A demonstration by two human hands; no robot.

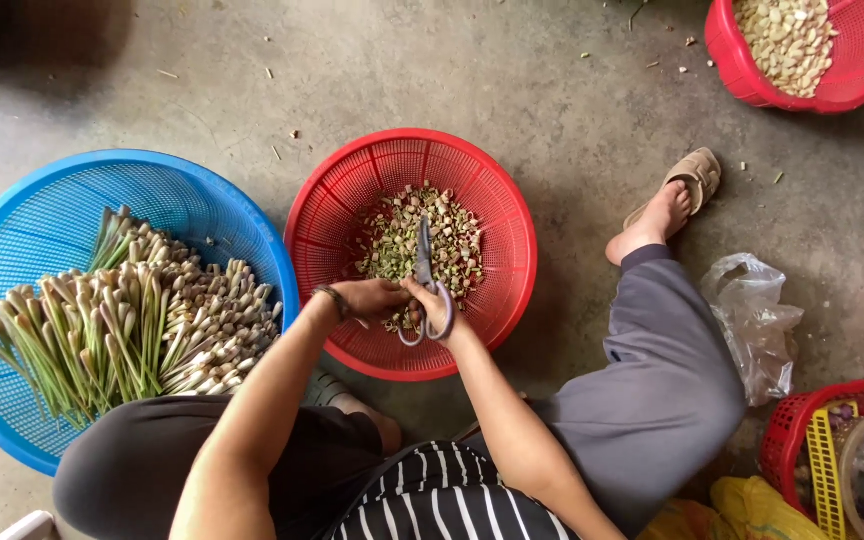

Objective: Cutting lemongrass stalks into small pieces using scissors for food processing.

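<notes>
With a thin layer of cut pieces [422,240] in the red basket [507,200] and a big heap of lemongrass stalks [132,320] left in the blue basket [42,220], the right hand [434,300] grips scissors [424,275] while the left hand [372,297] pinches a barely visible stalk.

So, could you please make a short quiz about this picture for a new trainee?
1. Multiple choice: what does the right hand hold? A) a knife B) scissors C) a spoon
2. True or false: the blue basket holds whole stalks.
3. Open: over which basket do both hands work?

Key:
1. B. The scissors are shut and point away from the person.
2. True. The stalks lie in a pile, green ends to the left.
3. The red basket with the chopped pieces; the left hand is beside the right one.
</notes>
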